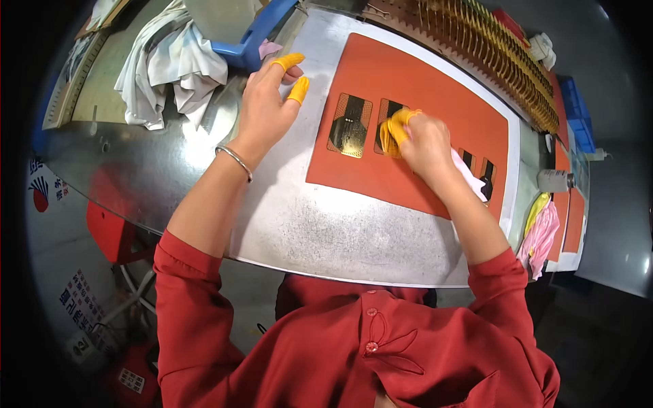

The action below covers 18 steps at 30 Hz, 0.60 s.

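My left hand (266,102), with yellow finger cots on its thumb and a fingertip, hovers over the bare metal tabletop left of an orange mat (422,75). It holds nothing and its fingers are apart. My right hand (427,141), also in yellow finger cots, is closed over the mat, pinching a thin gold-coloured piece (388,140) whose kind is unclear. Behind it lies a black-and-gold patterned plate (389,109), partly covered. A similar plate (350,126) lies to its left, and another plate (488,178) shows right of my forearm. A whitish-pink cloth (469,175) lies by my right wrist.
A rack of many gold-coloured plates (490,47) stands along the back right. White cloths (180,64) and a blue bin (255,34) are at the back left. On the right are a bottle (554,180) and a pink cloth (542,234). A red stool (112,231) stands below left.
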{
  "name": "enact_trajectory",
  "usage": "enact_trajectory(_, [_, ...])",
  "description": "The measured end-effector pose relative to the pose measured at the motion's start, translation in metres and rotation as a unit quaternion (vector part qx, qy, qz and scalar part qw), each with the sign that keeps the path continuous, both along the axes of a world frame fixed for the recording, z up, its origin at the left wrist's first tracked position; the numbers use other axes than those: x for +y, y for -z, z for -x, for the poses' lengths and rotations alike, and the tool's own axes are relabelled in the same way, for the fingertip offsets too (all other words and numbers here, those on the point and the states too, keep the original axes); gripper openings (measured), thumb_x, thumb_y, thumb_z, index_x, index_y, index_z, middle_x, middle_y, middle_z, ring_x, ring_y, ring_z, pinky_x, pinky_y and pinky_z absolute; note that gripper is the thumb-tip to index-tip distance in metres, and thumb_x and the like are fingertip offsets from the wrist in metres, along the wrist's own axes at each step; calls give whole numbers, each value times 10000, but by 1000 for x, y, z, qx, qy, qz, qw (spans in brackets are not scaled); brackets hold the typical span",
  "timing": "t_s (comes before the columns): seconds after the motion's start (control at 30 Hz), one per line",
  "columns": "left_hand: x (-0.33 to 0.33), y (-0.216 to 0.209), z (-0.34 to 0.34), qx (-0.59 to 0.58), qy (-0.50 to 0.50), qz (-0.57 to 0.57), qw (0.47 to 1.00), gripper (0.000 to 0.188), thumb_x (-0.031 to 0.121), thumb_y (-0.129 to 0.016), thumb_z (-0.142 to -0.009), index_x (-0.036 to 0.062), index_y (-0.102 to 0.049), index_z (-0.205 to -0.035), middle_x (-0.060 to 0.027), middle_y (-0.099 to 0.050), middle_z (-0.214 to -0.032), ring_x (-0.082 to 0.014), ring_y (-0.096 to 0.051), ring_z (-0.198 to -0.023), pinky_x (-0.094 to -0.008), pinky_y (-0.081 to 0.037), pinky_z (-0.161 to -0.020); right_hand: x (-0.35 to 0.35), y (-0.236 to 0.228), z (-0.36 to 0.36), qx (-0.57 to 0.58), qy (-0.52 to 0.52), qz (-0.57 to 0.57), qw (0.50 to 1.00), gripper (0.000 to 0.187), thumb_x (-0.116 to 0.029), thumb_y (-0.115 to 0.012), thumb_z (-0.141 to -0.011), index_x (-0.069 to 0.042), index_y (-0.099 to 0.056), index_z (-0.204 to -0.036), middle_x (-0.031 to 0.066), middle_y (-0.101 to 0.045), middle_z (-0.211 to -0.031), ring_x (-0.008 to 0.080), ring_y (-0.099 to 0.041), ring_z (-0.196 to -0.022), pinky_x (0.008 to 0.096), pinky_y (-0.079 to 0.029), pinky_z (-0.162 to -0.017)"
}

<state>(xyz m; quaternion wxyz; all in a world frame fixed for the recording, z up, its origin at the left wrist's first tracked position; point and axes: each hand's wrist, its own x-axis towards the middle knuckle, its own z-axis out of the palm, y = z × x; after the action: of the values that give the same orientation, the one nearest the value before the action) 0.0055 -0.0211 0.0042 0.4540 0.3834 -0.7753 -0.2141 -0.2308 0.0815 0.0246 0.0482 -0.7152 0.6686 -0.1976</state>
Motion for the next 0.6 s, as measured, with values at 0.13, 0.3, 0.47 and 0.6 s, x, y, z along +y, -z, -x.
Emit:
enact_trajectory(0.13, [2,-2,-3,-23,-14,-6,1000,319,4,-592,-769,12,-572,-1087,-67,-597,-887,-188,-555,-810,-303,-432,-778,-1,0,-1,-29,-12,6,999,150,-149,-615,-755,-3,-612,-726,181,-604,-719,358,-583,-630,446,-466,-587])
enact_trajectory(0.3, [2,-3,0,-15,-11,-12,1000,312,13,-595,-772,11,-576,-1084,-65,-587,-866,-179,-550,-780,-296,-434,-753,-3,1,5,22,-27,18,999,157,-167,-626,-751,-12,-622,-729,175,-601,-703,353,-586,-622,454,-468,-574])
enact_trajectory(0.47, [-1,0,-6,-7,-17,-2,1000,297,22,-597,-781,5,-580,-1077,-66,-579,-853,-172,-538,-757,-283,-436,-733,-9,0,9,17,-27,-46,998,123,-154,-614,-789,-56,-649,-856,173,-622,-770,334,-611,-694,393,-487,-624])
enact_trajectory(0.6, [-1,0,-3,4,-12,-16,1000,288,20,-597,-783,6,-586,-1071,-61,-579,-853,-165,-529,-754,-273,-438,-730,4,-1,7,-31,-82,6,996,154,-165,-632,-758,-17,-636,-717,166,-606,-695,331,-593,-625,418,-478,-583])
